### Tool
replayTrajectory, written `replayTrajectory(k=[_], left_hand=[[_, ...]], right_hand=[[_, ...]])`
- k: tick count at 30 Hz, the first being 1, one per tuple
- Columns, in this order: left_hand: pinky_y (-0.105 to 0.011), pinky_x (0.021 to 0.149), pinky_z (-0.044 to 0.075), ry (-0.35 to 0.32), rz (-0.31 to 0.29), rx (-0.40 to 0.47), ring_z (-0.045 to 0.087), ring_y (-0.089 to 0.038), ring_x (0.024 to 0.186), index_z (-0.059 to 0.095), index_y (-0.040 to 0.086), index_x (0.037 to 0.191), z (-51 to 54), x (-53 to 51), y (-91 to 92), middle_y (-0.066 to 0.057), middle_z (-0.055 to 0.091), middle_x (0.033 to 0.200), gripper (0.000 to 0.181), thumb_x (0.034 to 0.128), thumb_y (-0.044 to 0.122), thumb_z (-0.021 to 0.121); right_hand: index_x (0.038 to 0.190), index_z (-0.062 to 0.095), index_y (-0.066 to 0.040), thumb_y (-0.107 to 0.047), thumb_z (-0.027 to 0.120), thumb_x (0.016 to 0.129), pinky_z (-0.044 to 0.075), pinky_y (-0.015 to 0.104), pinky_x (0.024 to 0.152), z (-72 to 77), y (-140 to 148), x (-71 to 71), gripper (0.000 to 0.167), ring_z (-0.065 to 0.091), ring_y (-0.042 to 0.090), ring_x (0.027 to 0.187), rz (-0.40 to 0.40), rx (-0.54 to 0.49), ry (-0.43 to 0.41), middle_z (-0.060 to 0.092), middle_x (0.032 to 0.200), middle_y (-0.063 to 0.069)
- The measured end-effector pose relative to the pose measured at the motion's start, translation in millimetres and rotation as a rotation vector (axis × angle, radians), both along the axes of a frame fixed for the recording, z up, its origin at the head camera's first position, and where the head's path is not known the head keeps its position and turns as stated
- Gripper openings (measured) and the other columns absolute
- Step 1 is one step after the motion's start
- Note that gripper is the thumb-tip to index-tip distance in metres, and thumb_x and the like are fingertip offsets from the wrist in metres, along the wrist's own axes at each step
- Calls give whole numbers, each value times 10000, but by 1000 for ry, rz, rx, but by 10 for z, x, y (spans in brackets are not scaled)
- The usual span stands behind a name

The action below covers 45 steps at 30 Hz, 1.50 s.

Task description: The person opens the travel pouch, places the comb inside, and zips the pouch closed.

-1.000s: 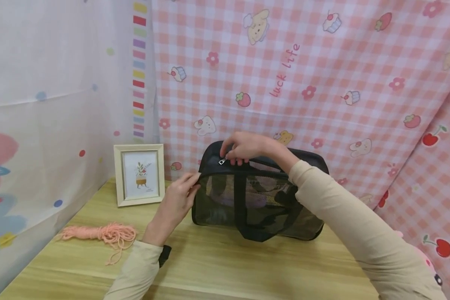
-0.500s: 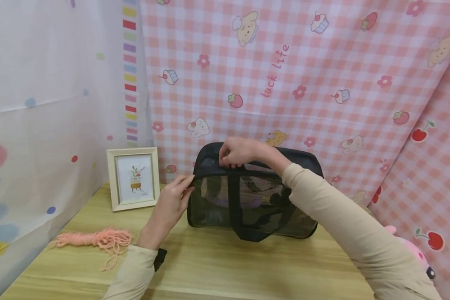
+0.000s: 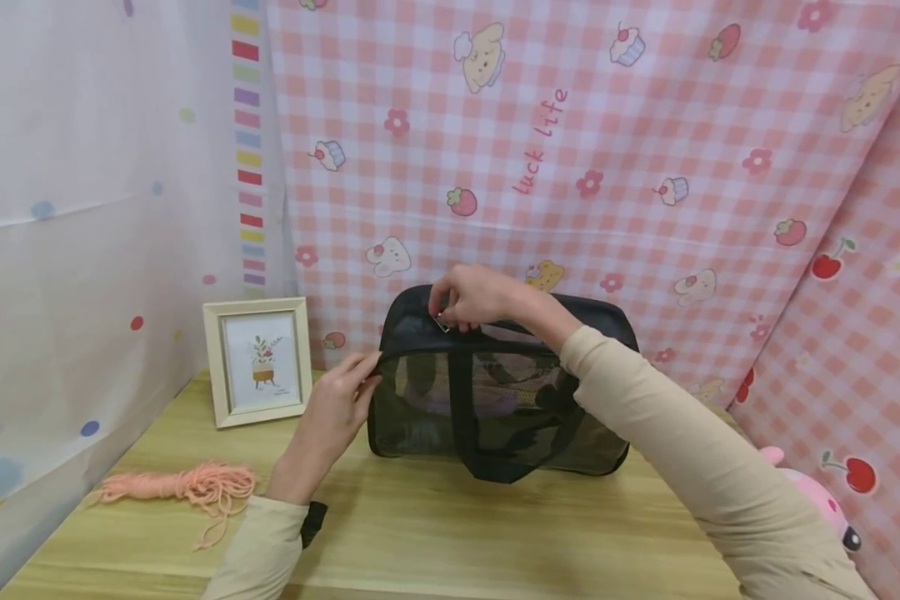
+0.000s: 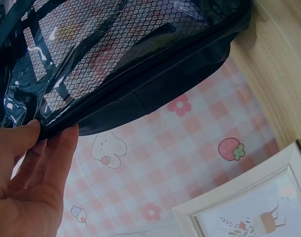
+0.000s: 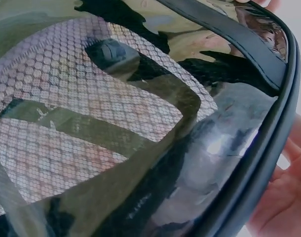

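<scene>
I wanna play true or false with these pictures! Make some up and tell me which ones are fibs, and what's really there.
1. The left hand pinches the edge of the black bag. True.
2. The picture frame lies flat on its face. False: it stands up, with its picture showing.
3. The right hand holds the peach yarn. False: it pinches the metal zipper pull on the bag.
4. The yarn lies on the table. True.
5. The bag's front is see-through. True.
6. The cloth behind the bag is plain blue. False: it has pink and white checks.

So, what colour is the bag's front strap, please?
The strap is black, clearest in the head view.
</scene>
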<state>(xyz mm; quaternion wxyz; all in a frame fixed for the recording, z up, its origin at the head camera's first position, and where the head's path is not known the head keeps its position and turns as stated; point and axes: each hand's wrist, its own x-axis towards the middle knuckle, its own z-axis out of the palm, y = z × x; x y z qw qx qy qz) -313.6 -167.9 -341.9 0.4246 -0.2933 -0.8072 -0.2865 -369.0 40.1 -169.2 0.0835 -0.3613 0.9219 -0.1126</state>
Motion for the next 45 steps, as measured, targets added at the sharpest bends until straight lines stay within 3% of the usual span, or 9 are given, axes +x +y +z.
replayTrajectory(k=[6,17,26,35,45], left_hand=[[-277,561,518,14,-6,3,624,-204,702,646,-66,1158,16,2,-3,-154,622,978,351,812,-89,697],[-267,571,522,-4,4,-7,630,-199,718,643,-56,1169,2,6,-13,-140,621,980,345,828,-78,686],[-289,603,542,-17,-9,11,648,-241,761,636,-62,1178,17,16,-20,-157,619,987,361,821,-93,684],[-287,586,534,0,-23,13,645,-238,757,634,-76,1171,22,24,8,-162,618,980,359,816,-96,687],[-277,572,528,-3,-9,15,638,-220,734,646,-71,1156,7,17,-7,-150,620,973,345,815,-85,696]], right_hand=[[1054,685,-115,-118,575,954,505,290,562,-16,-53,35,149,620,169,631,-22,59,15,674,777,18],[943,687,-130,-100,632,913,457,284,560,-135,-95,23,69,599,163,625,-39,32,72,652,710,21],[891,680,-102,-136,681,892,434,278,601,-204,-154,-9,34,542,166,657,-6,61,187,614,844,26],[869,652,-121,-165,717,866,433,299,619,-181,-134,22,78,539,188,705,-73,72,198,599,875,39],[861,662,-106,-63,674,837,430,288,601,-192,-139,22,51,523,186,686,-27,43,233,596,823,33]])
